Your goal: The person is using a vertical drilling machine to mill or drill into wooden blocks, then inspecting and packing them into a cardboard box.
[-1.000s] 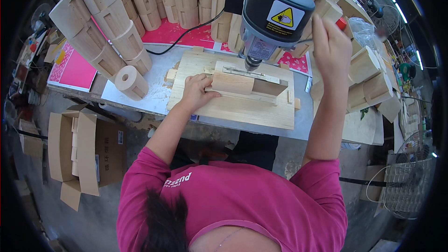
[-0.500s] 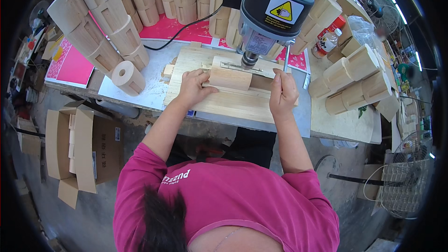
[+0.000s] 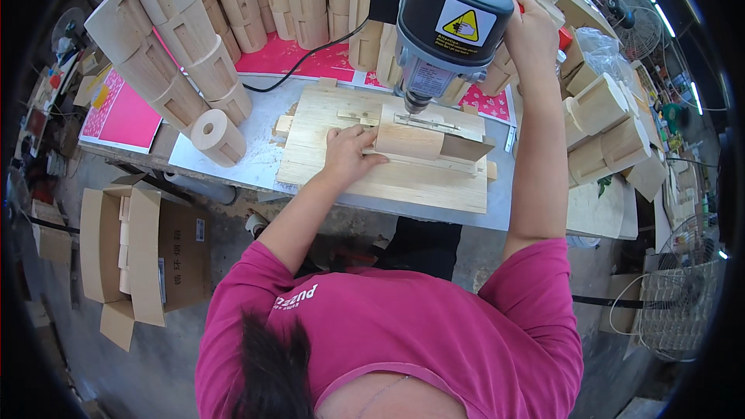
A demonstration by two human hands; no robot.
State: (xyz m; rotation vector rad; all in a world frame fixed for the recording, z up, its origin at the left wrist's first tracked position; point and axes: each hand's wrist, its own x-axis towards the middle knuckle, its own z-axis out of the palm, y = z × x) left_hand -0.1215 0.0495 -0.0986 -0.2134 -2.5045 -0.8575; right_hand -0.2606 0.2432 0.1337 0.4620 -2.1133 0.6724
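Note:
A pale wooden cylinder [image 3: 410,141] with a slot cut in its upper face lies on its side on a flat wooden board [image 3: 372,190]. My left hand [image 3: 351,154] closes on the cylinder's left end, thumb on the near side and fingers on the far side. Above the slot hangs the chuck [image 3: 417,101] of a dark grey drill press [image 3: 454,0], its thin bit pointing down at the wood. My right hand [image 3: 531,35] is raised at the machine's right side, wrapped around its red-knobbed handle. A dark angled stop [image 3: 466,147] sits at the cylinder's right end.
Tall stacks of wooden cylinders [image 3: 306,0] line the back. One cylinder with a round hole [image 3: 219,138] stands at the left. More stacked pieces [image 3: 609,140] stand at the right. A black cable [image 3: 310,58] crosses the table. An open cardboard box [image 3: 147,252] sits lower left.
My right hand has gone from low beside the cylinder's right end up to the handle at the machine's upper right. The cylinder and my left hand have shifted right along the board.

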